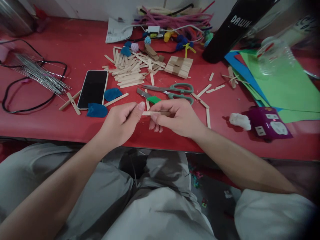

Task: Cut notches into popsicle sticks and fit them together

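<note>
A wooden craft stick (147, 113) is held level over the front of the red table, between my two hands. My left hand (122, 120) is closed, its thumb pressed on the forefinger at the stick's left end. Thumb and fingers of my right hand (177, 116) pinch the stick further right, covering part of it. Just beyond the hands lie a cutter with a green handle (153, 99) and green-handled scissors (181, 88). Another craft stick (117, 99) lies beside blue cut pieces (97, 110) near my left hand.
A heap of craft sticks (130, 71) lies behind the scissors, near a square stick panel (179, 66). A phone (93, 88) and thin metal wires (43, 75) are left. At right are a black bottle (232, 33), coloured paper (282, 86) and a purple device (270, 123).
</note>
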A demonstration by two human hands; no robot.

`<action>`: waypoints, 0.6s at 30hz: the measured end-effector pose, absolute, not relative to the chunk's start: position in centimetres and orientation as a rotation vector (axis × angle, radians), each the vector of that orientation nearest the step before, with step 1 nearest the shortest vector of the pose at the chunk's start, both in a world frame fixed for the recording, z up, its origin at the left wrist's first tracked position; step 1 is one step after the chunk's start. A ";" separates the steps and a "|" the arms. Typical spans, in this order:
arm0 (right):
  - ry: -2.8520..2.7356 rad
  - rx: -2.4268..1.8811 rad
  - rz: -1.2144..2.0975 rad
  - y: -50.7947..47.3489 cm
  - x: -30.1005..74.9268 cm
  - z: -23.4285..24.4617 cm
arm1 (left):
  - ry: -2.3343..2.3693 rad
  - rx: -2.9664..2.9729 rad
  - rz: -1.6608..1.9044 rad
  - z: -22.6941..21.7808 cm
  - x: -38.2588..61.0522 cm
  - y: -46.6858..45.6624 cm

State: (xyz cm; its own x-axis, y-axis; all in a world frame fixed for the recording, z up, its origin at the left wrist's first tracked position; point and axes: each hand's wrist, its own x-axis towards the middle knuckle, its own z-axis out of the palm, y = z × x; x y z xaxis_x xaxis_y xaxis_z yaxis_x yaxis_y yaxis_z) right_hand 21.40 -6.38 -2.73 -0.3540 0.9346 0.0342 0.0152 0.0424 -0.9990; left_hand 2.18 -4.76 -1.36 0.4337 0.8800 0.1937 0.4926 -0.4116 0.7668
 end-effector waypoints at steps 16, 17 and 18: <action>-1.679 -1.102 1.166 -7.0 21.3 -2.4 | 1.091 1.962 0.716 -1.1 2.7 -4.5; -1.688 -1.106 1.144 -7.1 21.2 -2.4 | 1.087 1.952 0.714 -1.1 2.7 -4.5; -1.695 -1.106 1.126 -7.1 21.2 -2.4 | 1.084 1.942 0.710 -1.0 2.7 -4.5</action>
State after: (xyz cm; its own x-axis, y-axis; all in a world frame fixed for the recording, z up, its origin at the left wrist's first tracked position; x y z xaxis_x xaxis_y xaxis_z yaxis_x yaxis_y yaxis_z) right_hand 21.22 -7.09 -2.38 -0.2952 0.9439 0.1478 0.2291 0.2201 -0.9482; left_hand 2.68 -4.52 -1.04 0.4790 0.8729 0.0926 0.4336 -0.3270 0.8397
